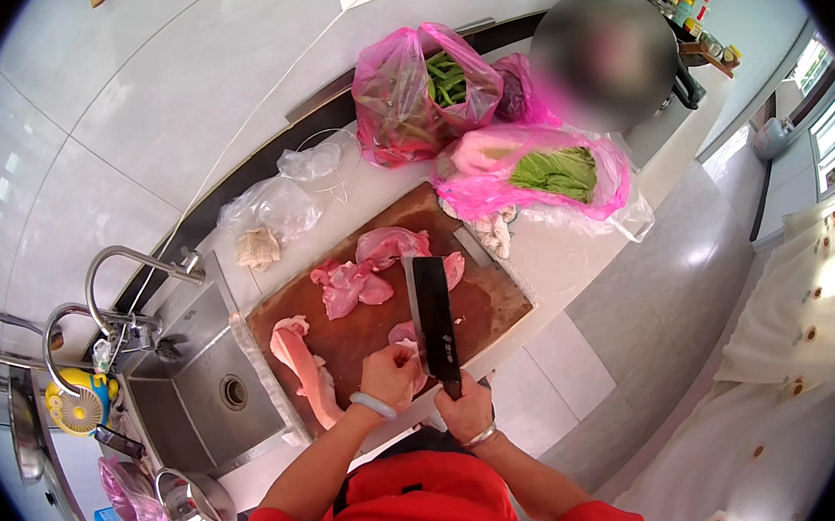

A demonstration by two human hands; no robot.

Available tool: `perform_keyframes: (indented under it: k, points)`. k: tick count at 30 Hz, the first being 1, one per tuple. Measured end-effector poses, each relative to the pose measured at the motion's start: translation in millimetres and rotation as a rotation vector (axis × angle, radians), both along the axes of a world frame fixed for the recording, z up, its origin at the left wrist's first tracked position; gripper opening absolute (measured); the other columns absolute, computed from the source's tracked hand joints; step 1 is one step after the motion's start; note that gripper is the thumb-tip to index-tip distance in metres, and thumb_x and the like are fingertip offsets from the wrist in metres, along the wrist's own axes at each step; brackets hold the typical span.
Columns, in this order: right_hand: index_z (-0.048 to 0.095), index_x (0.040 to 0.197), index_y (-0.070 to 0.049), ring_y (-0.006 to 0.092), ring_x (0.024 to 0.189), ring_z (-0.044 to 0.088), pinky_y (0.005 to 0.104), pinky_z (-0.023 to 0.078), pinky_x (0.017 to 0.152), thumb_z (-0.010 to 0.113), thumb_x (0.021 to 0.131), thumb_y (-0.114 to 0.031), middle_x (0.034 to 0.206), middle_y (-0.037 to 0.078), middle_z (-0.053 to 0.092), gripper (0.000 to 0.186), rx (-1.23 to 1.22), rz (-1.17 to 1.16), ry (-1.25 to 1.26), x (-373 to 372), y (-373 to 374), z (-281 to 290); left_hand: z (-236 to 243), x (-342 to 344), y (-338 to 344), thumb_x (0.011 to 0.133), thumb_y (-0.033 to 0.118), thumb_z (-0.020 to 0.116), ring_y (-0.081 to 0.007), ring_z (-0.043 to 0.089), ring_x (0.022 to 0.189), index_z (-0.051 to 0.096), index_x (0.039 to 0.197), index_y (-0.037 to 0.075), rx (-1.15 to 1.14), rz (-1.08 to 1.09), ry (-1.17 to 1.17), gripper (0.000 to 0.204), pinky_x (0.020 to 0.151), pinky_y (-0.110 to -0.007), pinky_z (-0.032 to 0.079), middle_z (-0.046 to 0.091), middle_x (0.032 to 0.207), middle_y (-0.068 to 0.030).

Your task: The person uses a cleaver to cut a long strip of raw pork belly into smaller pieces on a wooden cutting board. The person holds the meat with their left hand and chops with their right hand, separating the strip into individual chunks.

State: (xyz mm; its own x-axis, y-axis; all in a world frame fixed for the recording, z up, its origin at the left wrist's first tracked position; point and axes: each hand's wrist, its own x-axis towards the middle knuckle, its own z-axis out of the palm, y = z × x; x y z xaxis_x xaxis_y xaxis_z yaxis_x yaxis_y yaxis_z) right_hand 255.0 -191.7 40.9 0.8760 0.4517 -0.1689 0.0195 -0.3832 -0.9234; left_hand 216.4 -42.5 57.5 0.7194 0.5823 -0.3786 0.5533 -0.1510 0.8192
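My right hand [466, 413] grips the handle of a black-bladed cleaver [432, 309], its blade reaching away over the cutting board [487, 299]. Just left of the blade, my left hand [388, 376] has its fingers curled on a piece of raw meat [403, 333], partly hidden by the hand and the cleaver. Farther up the brown board lie several pink chunks of raw meat [350, 285], some close to the blade's far end. A long strip of meat with pale fat [304, 372] rests along the board's left side.
A steel sink [204, 387] with a tap [140, 249] adjoins the board's left. Behind the board stand a pink bag of green vegetables [403, 111], a bag with leafy cabbage [555, 175] and clear plastic bags [277, 209]. A small yellow fan [78, 406] sits beyond the sink.
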Motion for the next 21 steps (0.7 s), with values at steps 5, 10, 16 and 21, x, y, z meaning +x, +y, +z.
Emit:
perform_keyframes:
  k: [5, 10, 16, 21]
  points:
    - [0.062, 0.093, -0.001, 0.0272, 0.058, 0.062, 0.0362, 0.048, 0.056, 0.062, 0.074, -0.015, 0.065, 0.015, 0.06, 0.023, 0.046, -0.044, -0.025, -6.3, 4.0, -11.9, -19.2, -5.9, 6.1, 0.078, 0.021, 0.064, -0.0184, 0.065, 0.066, 0.066, 0.086, -0.005, 0.098, -0.052, 0.003, 0.027, 0.064, -0.033, 0.051, 0.067, 0.072, -0.0159]
    - [0.062, 0.094, -0.002, 0.0271, 0.059, 0.063, 0.036, 0.049, 0.057, 0.064, 0.075, -0.016, 0.065, 0.015, 0.061, 0.024, 0.081, -0.119, 0.028, -12.0, 17.5, -18.7, -7.0, -2.5, 0.9, 0.078, 0.019, 0.062, -0.0197, 0.064, 0.064, 0.064, 0.082, -0.005, -0.023, 0.011, 0.05, 0.025, 0.062, -0.034, 0.05, 0.066, 0.07, -0.0165]
    - [0.062, 0.094, -0.002, 0.0301, 0.06, 0.063, 0.0377, 0.049, 0.056, 0.065, 0.077, -0.016, 0.065, 0.014, 0.062, 0.022, 0.084, -0.141, -0.067, -9.1, 36.7, -28.6, -3.1, -6.1, 5.8, 0.076, 0.018, 0.062, -0.0181, 0.06, 0.064, 0.062, 0.081, -0.005, 0.129, -0.101, 0.017, 0.024, 0.059, -0.034, 0.048, 0.064, 0.069, -0.0144]
    - [0.061, 0.095, -0.001, 0.0217, 0.055, 0.061, 0.0343, 0.048, 0.052, 0.064, 0.078, -0.015, 0.06, 0.012, 0.06, 0.022, 0.068, -0.134, -0.007, 1.5, 33.2, -12.2, 17.1, -7.2, 1.3, 0.077, 0.015, 0.064, -0.0144, 0.057, 0.063, 0.062, 0.082, -0.004, -0.021, 0.018, -0.009, 0.02, 0.057, -0.03, 0.047, 0.063, 0.071, -0.0092]
